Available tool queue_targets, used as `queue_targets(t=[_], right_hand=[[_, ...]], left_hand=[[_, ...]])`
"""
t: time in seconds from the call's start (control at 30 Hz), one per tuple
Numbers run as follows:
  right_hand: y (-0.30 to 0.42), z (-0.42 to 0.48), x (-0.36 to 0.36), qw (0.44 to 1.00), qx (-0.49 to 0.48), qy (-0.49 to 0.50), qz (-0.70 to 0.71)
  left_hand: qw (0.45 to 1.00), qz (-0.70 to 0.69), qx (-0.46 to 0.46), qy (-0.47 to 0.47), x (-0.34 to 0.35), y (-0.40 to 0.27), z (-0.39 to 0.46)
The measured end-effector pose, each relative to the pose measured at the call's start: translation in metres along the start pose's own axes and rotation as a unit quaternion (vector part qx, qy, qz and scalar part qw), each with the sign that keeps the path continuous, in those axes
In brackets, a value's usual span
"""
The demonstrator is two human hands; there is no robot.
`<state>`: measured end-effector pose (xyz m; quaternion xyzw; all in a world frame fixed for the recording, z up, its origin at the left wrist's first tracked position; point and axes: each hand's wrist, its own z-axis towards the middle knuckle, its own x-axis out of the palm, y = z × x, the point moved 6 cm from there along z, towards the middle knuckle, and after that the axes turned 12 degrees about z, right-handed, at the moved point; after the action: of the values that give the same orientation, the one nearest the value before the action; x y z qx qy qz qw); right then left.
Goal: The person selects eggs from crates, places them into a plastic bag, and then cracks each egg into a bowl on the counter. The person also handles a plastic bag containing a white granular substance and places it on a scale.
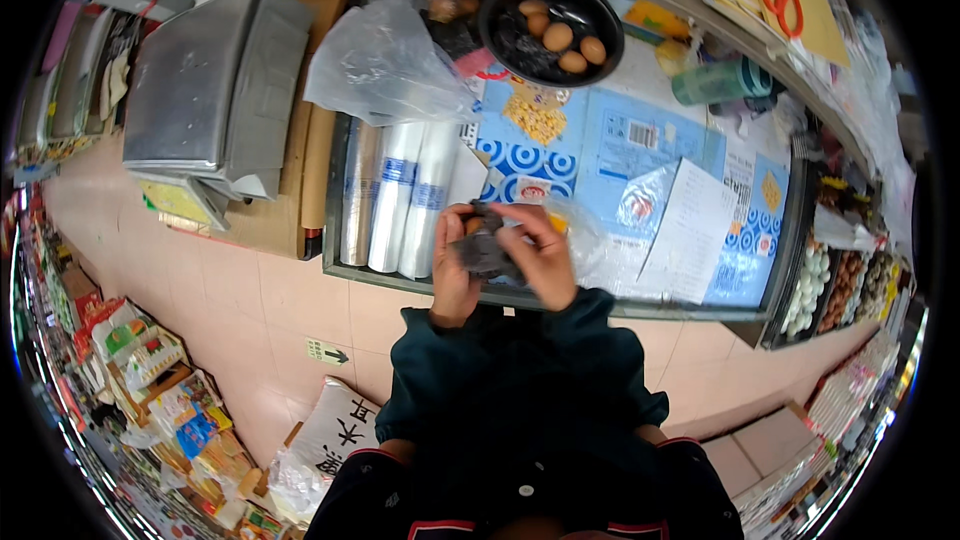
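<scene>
In front of my body, my left hand (455, 266) holds a brown egg (473, 225) partly covered in crumpled dark grey material (484, 251). My right hand (544, 247), somewhat blurred, has its thumb and fingers at that material from the other side. Whether the material is a film or a dried coating is hard to tell. Beyond the hands, a black bowl (509, 69) contains several brown eggs (557, 37) and dark, shiny scraps. A clear plastic bag (581, 236) lies on the counter just behind my right hand.
Rolls of clear plastic bags (395, 202) lie left, below a loose plastic bag (390, 60). A written paper sheet (686, 232) and a green bottle (712, 82) are right. Orange-handled scissors (778, 0) rest on the upper shelf. A metal box (202, 82) stands left; egg trays (810, 289) stand right.
</scene>
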<state>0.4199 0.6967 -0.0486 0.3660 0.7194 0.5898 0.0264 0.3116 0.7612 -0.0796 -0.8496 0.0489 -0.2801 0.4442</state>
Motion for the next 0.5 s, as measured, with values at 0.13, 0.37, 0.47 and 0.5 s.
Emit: queue_targets(t=[0.13, 0.37, 0.47, 0.5], right_hand=[[-0.009, -0.026, 0.032, 0.99, -0.052, 0.005, -0.132], [-0.013, -0.032, 0.032, 0.97, -0.133, 0.018, -0.202], [-0.01, -0.03, 0.027, 0.98, -0.098, -0.018, -0.175], [-0.009, -0.028, 0.026, 0.982, -0.083, -0.022, -0.166]], left_hand=[[0.996, -0.045, -0.076, -0.025, -0.032, 0.03, -0.019], [0.99, -0.07, -0.117, -0.048, -0.018, 0.032, -0.054], [0.997, -0.006, -0.061, -0.048, -0.009, 0.021, -0.057], [0.998, 0.022, -0.039, -0.044, -0.008, 0.018, -0.055]])
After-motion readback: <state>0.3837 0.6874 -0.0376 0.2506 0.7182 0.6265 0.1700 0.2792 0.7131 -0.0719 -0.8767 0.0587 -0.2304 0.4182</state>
